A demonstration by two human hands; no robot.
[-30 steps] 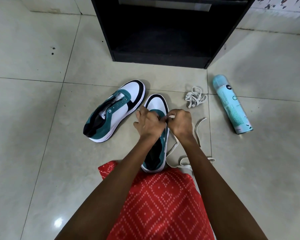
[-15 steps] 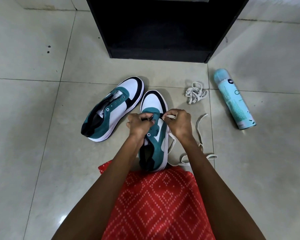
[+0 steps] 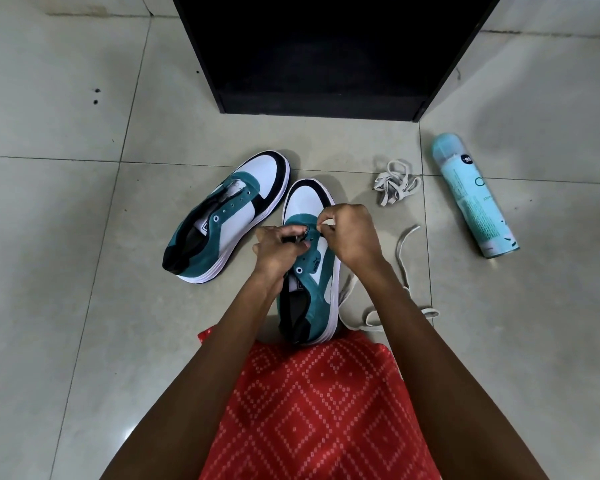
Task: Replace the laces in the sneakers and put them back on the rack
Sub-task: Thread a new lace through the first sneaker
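Step in hand: threading first eyelets of near sneaker (image 3: pixel 309 271) at frame centre. Right hand (image 3: pixel 352 233) pinches lace (image 3: pixel 400 251) end; left hand (image 3: pixel 278 247) grips eyelet flap. Second sneaker (image 3: pixel 229 216) left of centre, unlaced. Rack (image 3: pixel 326 53) at top. Next: likely feed tip through eyelet, pull slack.

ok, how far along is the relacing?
Done: both sneakers look stripped; a lace bundle lies on the floor. In hand: left hand grips the near sneaker, right hand pinches the loose lace at its front eyelets. Left: lacing it through, the far sneaker, eyelets empty, then both onto the rack.
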